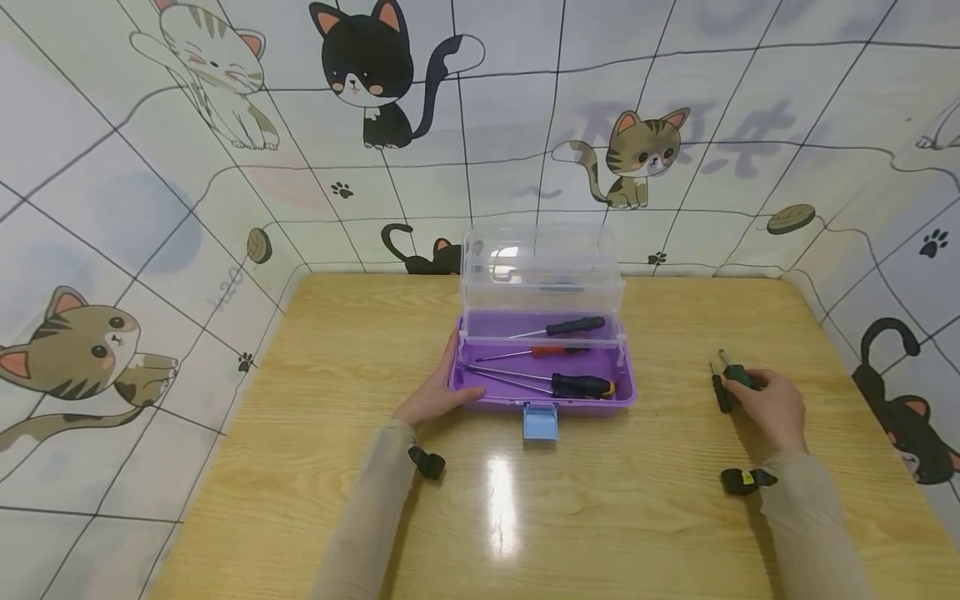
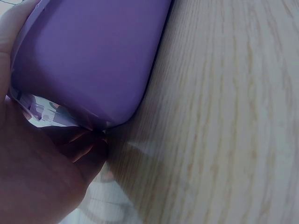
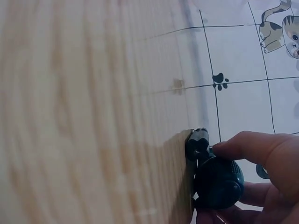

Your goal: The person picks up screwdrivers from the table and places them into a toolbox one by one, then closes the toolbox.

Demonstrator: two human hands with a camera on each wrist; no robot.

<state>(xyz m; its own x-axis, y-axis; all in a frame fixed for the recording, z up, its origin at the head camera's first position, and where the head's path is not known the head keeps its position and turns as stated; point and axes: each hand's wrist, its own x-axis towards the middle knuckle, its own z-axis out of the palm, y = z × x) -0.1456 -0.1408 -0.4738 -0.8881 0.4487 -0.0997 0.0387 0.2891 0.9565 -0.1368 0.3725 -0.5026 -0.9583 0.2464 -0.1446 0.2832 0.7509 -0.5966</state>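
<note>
My left hand (image 1: 437, 395) grips the left end of a purple toolbox (image 1: 573, 409), its thumb over the front rim. In the left wrist view, fingers (image 2: 88, 156) curl at the corner of the purple wall (image 2: 98, 56). Inside lie a black screwdriver (image 1: 576, 326), a red-and-black screwdriver (image 1: 543, 352) and a larger black one with a yellow end (image 1: 581, 386); a second shaft shows beside it. At the right, my right hand (image 1: 776, 410) pinches a dark green screwdriver (image 1: 738, 375) by its handle, close to the tabletop. A small black screwdriver (image 1: 721, 393) lies just left of it.
The toolbox's transparent lid (image 1: 540, 262) stands raised at the back, and its blue latch (image 1: 540, 422) hangs down in front. Walls with cat drawings enclose the wooden table (image 1: 600, 500) at the back and both sides.
</note>
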